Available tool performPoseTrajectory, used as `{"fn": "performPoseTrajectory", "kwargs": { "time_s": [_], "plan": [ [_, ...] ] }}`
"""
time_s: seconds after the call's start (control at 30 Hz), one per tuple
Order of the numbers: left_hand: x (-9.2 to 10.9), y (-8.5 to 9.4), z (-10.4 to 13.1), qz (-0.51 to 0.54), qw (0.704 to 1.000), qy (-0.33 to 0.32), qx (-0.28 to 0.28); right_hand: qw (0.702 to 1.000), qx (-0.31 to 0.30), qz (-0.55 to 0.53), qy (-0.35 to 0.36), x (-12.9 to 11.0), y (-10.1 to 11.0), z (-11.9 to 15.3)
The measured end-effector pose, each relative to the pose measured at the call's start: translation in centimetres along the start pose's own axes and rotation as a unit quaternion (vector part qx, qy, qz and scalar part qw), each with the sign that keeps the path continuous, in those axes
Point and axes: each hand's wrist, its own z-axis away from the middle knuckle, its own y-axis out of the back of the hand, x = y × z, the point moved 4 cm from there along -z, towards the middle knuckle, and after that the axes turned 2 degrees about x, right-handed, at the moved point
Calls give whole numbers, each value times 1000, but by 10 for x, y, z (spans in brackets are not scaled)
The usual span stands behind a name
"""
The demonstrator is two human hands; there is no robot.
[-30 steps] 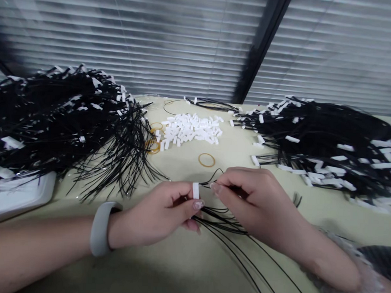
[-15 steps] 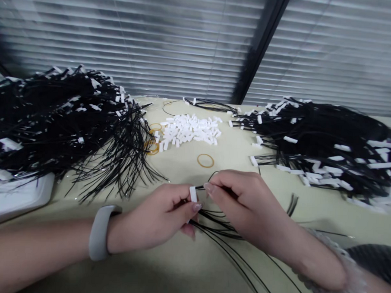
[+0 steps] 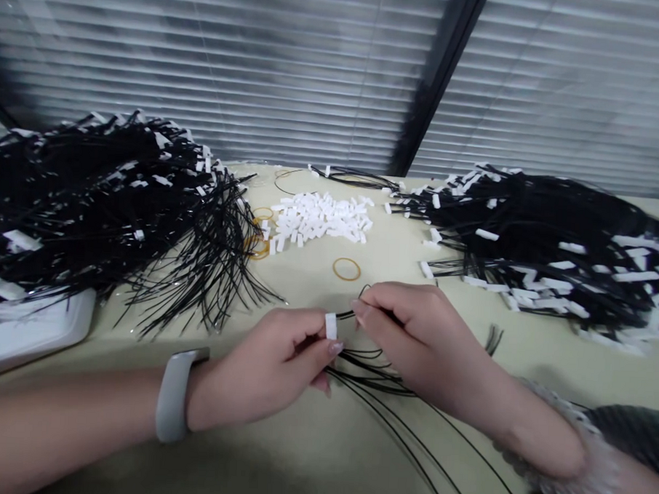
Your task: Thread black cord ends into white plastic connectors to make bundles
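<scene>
Between the thumb and fingers of my left hand (image 3: 281, 361) is a white connector housing (image 3: 331, 326), held upright. Black wires (image 3: 367, 380) run rightward from under that hand, pass below my right hand and curve towards the bottom edge. My right hand (image 3: 424, 338) is closed in a pinch on a thin black wire (image 3: 347, 315) that reaches the housing's right side. The wire's far tip, at the housing, is too small to make out. Just beyond the hands lies a yellow rubber band (image 3: 347, 269).
A heap of white connector housings (image 3: 323, 219) lies at the back middle, with more rubber bands (image 3: 257, 247) beside it. Large bundles of black wires lie at left (image 3: 91, 207) and right (image 3: 553, 235). A white tray-like object (image 3: 36, 336) sits under the left bundle. Window blinds (image 3: 315, 71) stand behind.
Both hands have shifted very slightly to the right, with the housing and wire still in them. The right hand has drawn back a little from the housing, showing more wire.
</scene>
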Motion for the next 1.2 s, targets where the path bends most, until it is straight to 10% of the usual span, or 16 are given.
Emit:
{"fn": "performPoseTrajectory", "kwargs": {
  "time_s": [0.4,1.2],
  "plan": [
    [-6,2,-2,129,991,38,1,999,5,-22,-31,7,0,1],
    [-6,4,2,47,999,14,-24,999,11,-47,3,3,-10,-1]
  ]
}}
